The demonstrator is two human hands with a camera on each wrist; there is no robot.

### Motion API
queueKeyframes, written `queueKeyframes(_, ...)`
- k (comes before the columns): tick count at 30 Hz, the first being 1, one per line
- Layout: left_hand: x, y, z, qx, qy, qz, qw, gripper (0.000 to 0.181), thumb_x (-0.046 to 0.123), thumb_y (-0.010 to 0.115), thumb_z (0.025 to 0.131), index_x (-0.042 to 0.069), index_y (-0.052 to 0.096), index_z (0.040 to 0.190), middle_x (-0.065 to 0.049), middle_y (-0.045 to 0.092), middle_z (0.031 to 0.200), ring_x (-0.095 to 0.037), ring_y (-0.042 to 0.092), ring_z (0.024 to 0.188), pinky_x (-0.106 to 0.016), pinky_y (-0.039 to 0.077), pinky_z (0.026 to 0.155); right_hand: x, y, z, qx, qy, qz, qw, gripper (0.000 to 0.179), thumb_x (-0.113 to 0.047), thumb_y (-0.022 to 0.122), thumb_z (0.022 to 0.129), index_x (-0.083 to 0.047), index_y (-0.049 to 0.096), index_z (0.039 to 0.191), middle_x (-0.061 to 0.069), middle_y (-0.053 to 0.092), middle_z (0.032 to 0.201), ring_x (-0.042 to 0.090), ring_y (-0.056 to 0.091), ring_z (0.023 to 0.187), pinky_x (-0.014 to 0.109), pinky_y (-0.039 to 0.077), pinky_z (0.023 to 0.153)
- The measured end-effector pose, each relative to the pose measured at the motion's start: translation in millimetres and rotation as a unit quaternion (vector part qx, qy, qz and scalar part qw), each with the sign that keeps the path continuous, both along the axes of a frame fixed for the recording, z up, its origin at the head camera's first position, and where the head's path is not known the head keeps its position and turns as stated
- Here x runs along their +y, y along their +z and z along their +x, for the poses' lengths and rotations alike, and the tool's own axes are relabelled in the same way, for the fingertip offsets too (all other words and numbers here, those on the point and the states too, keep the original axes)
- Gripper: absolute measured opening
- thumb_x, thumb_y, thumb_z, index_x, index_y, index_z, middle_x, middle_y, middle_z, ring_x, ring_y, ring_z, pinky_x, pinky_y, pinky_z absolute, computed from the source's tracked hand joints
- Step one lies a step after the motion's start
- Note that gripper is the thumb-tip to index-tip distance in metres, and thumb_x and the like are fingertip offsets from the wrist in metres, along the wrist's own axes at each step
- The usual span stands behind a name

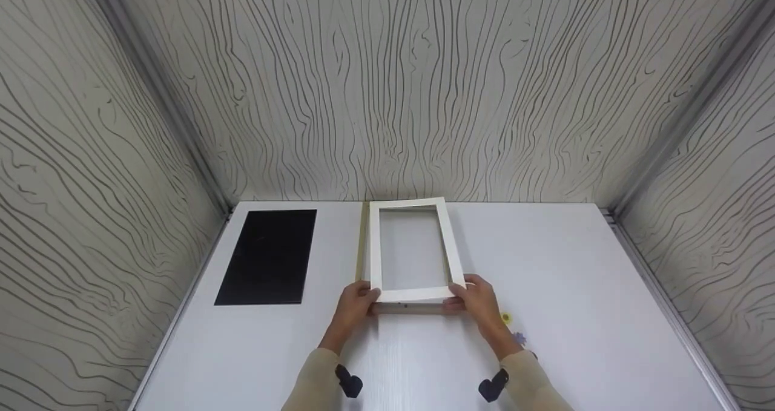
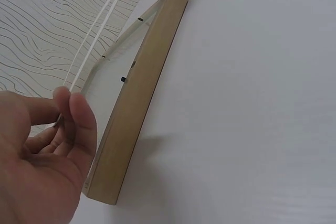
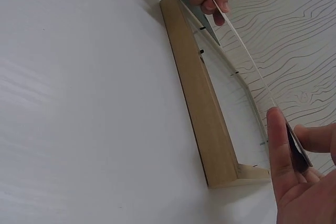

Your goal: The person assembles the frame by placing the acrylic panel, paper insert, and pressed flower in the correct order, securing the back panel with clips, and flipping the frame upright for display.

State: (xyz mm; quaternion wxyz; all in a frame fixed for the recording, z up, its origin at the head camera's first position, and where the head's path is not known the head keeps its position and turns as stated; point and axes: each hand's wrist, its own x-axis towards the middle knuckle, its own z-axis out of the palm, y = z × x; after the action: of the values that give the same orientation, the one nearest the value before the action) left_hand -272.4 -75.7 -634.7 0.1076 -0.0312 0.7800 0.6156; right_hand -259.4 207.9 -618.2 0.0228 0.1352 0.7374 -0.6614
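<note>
Both hands hold a white picture mat (image 1: 418,294), a thin rectangular border around a large opening, by its near corners. My left hand (image 1: 353,307) pinches the left corner and my right hand (image 1: 481,305) the right one, thumbs on top. Beneath it, a wooden picture frame (image 1: 362,247) lies on the table, its left side showing past the mat. From the left wrist view, the frame's light wood side (image 2: 139,98) has small dark tabs along its inner edge. The mat appears edge-on above the frame in both wrist views.
A black rectangular panel (image 1: 266,256) lies flat on the white table (image 1: 563,266), left of the frame. Beside the right forearm are a small yellow flower (image 1: 506,318) and a blue flower (image 1: 519,338). Wood-grain patterned walls (image 1: 412,96) enclose the table's back and sides.
</note>
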Motion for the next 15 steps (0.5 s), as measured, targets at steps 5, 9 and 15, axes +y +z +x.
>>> queueKeyframes(5, -2.7, -2.0, -1.0, 0.0, 0.005, -0.004, 1.0, 0.045, 0.021, 0.064, 0.106, -0.011, 0.059, 0.139, -0.019, 0.074, 0.114, -0.026, 0.072, 0.089, -0.034, 0.061, 0.077, -3, -5.3, -0.1, 0.003, 0.008, 0.0, 1.0, 0.038, -0.012, 0.066, 0.105, 0.009, 0.055, 0.135, 0.02, 0.077, 0.087, 0.028, 0.079, 0.074, 0.04, 0.066, 0.073)
queueKeyframes(9, -3.7, -3.1, -1.4, 0.003, 0.008, -0.005, 0.9999, 0.041, 0.021, 0.063, 0.107, -0.009, 0.062, 0.136, -0.018, 0.074, 0.113, -0.025, 0.072, 0.089, -0.034, 0.06, 0.076, -5, -8.8, -1.2, 0.004, 0.012, 0.003, 0.9999, 0.039, -0.014, 0.066, 0.105, 0.007, 0.055, 0.136, 0.023, 0.075, 0.091, 0.026, 0.078, 0.073, 0.04, 0.066, 0.07)
queueKeyframes(15, -5.5, -5.9, -4.1, 0.012, 0.013, -0.008, 0.9998, 0.033, 0.017, 0.062, 0.107, -0.008, 0.066, 0.128, -0.016, 0.074, 0.1, -0.02, 0.069, 0.081, -0.03, 0.058, 0.072, -5, -14.4, -3.4, 0.004, 0.015, 0.008, 0.9999, 0.041, -0.016, 0.064, 0.106, 0.008, 0.054, 0.139, 0.02, 0.077, 0.094, 0.023, 0.076, 0.071, 0.038, 0.065, 0.067)
